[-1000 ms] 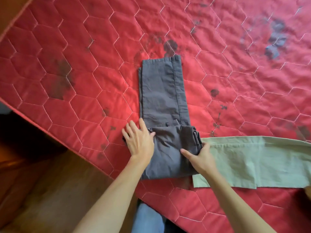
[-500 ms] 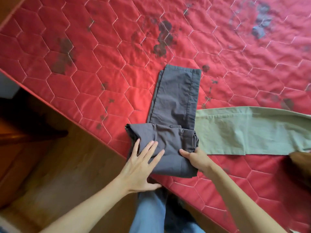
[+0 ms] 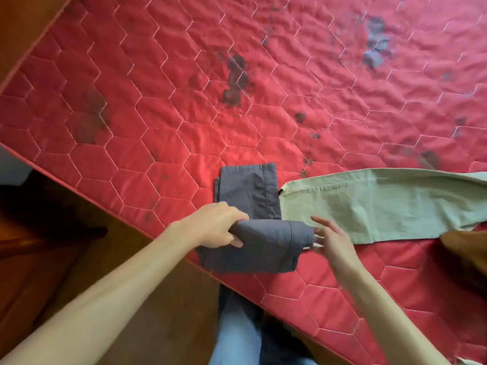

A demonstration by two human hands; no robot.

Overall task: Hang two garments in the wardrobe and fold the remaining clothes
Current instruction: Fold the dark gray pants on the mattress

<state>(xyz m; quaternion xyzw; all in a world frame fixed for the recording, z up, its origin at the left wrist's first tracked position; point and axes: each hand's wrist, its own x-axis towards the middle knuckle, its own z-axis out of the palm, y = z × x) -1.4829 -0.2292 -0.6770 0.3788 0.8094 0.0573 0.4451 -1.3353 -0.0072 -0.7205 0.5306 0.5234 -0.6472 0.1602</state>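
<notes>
Folding grey trousers (image 3: pixel 251 196) on the bed (image 3: pixel 158 114); left hand (image 3: pixel 213 226) fingers curled round the fold, right hand (image 3: pixel 336 245) fingers wide at its end; uneven pull may unroll it.

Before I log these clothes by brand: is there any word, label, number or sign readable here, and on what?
None can be read.
The grey trousers, gripped by the left hand, show only seams.
The pale green garment and the red quilt carry no print.
A white sliver beside the right hand may be a tag: too small to read.
</notes>
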